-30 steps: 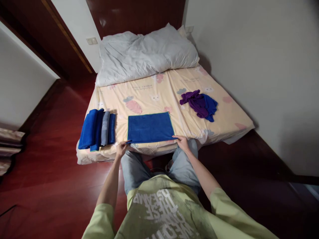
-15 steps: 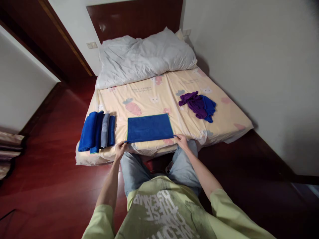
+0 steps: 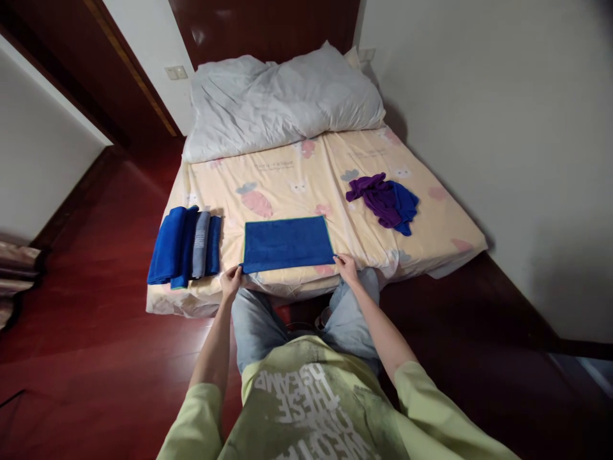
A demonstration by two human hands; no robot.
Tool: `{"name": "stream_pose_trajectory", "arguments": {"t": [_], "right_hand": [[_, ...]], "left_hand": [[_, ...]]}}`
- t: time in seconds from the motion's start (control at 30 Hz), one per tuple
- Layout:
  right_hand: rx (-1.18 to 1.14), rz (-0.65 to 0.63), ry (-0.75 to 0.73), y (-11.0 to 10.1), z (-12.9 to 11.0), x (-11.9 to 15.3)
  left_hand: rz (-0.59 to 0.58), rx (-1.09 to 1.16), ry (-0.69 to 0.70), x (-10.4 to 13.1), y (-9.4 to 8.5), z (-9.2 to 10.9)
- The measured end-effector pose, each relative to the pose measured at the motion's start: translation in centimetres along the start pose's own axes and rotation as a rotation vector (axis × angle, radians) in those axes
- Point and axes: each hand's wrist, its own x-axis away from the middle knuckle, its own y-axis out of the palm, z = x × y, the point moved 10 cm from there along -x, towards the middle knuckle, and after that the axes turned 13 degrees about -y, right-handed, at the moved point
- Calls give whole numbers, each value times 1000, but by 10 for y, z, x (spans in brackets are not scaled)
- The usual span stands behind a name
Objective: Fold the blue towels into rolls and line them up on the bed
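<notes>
A blue towel (image 3: 288,243) with a green edge lies flat near the front edge of the bed, its near edge folded over in a narrow strip. My left hand (image 3: 231,280) pinches the near left corner, and my right hand (image 3: 346,266) pinches the near right corner. Left of the towel, several folded towels lie side by side: blue ones (image 3: 166,246) and a grey one (image 3: 200,245). Farther back on the right, a crumpled purple cloth (image 3: 381,199) lies against a crumpled blue cloth (image 3: 405,203).
The bed (image 3: 297,176) has a pale yellow sheet with carrot prints. A large white pillow or quilt (image 3: 287,99) lies against the dark headboard (image 3: 268,29). Walls stand on both sides, and a striped fabric item (image 3: 18,268) is on the floor at far left.
The near edge of the blue towel is now turned over in a slightly wider strip, with both hands still on its corners. The camera view has shifted slightly.
</notes>
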Motion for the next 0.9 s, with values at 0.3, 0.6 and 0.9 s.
{"name": "stream_pose_trajectory", "arguments": {"t": [0.3,0.6,0.9], "right_hand": [[28,28,32,0,10,-12],[67,45,-3,-8,0,-6],[67,89,49,-11,8,-4]], "left_hand": [[12,92,-119,-2,1,-32],[73,134,-133,0,0,-32],[93,91,-164,-2,1,-34]]}}
